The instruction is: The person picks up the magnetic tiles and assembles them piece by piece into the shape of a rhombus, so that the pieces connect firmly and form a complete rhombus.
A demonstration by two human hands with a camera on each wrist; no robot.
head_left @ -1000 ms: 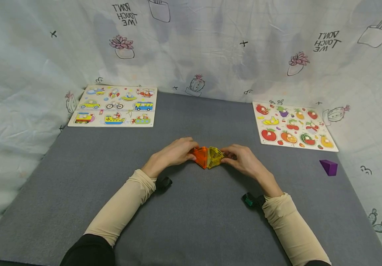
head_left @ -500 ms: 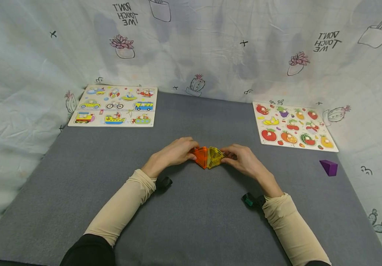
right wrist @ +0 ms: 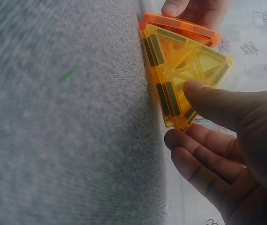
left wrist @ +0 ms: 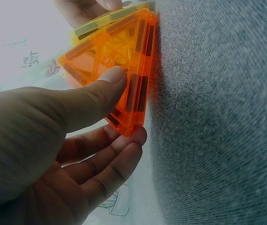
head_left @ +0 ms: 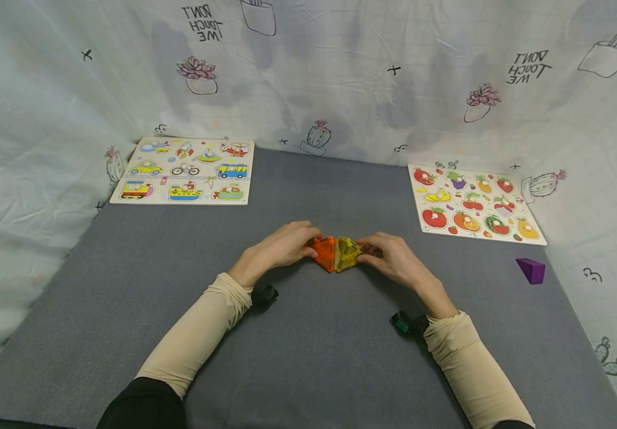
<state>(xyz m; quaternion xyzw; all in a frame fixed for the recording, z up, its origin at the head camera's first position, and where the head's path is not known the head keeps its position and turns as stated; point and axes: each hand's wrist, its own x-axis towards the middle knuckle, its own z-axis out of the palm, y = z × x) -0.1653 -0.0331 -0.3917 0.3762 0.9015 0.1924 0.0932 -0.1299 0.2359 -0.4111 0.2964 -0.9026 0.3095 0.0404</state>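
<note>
Near the middle of the grey table, my left hand (head_left: 288, 244) pinches an orange see-through magnetic tile piece (head_left: 325, 253) built of triangles. Opposite it, my right hand (head_left: 391, 255) pinches a matching yellow magnetic tile piece (head_left: 347, 254). The two pieces stand side by side on the cloth, their facing sides touching or nearly so. In the left wrist view the thumb lies on the face of the orange piece (left wrist: 110, 51), fingers behind its corner. A similar thumb-and-finger hold on the yellow piece (right wrist: 185, 65) appears in the right wrist view.
A vehicle puzzle board (head_left: 182, 171) lies at the back left of the grey table (head_left: 308, 357). At the back right is a fruit puzzle board (head_left: 474, 205), with a purple wedge-shaped block (head_left: 532, 270) in front of it. A printed curtain (head_left: 340, 59) hangs behind.
</note>
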